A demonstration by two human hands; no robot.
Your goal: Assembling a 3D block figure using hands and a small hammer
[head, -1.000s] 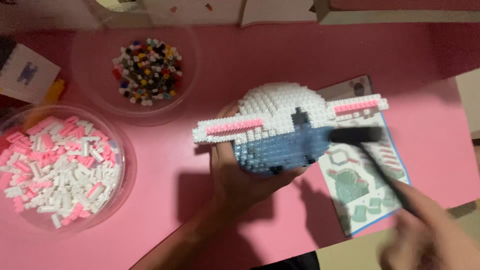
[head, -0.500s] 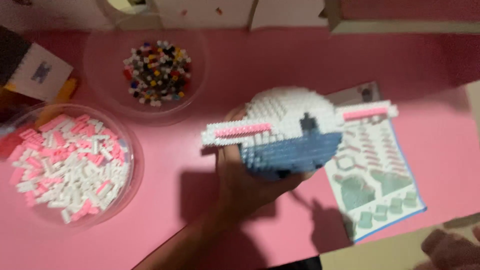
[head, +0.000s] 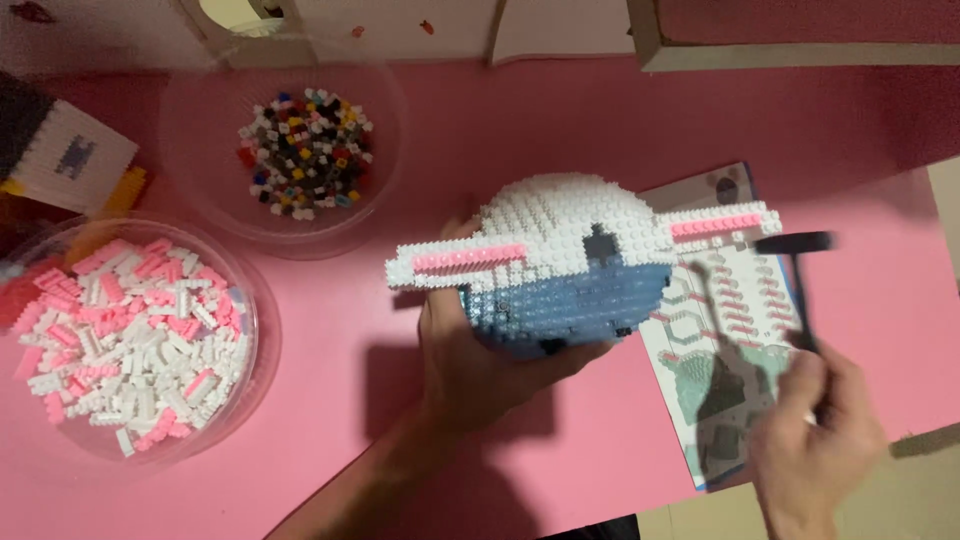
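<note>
My left hand cupped the brick-built model from beneath, fingers curled firmly round its blue lower half, thumb side showing at about nine o'clock of the body. The model was held above the pink desk, near the middle of my view. Its dome was white on top and blue below, with a small dark patch where the two colours met. Two white ears with pink stripes stuck out sideways, so its long axis ran from nine o'clock to three o'clock, tilted a little, the right ear sitting higher than the left. The rounded white top faced twelve o'clock, the blue base six o'clock, toward me.

My left forearm came up from six o'clock, slanting toward the model. My right hand sat at about four o'clock of the model, well apart from it, fingers closed round the handle of a small black hammer-like tool. Its shaft ran up toward twelve o'clock and its crosswise head lay just beside the tip of the right ear; I could not tell whether they touched.

An instruction sheet lay under the tool. A clear bowl of pink and white bricks stood at nine o'clock, another bowl of mixed coloured bricks at eleven.
</note>
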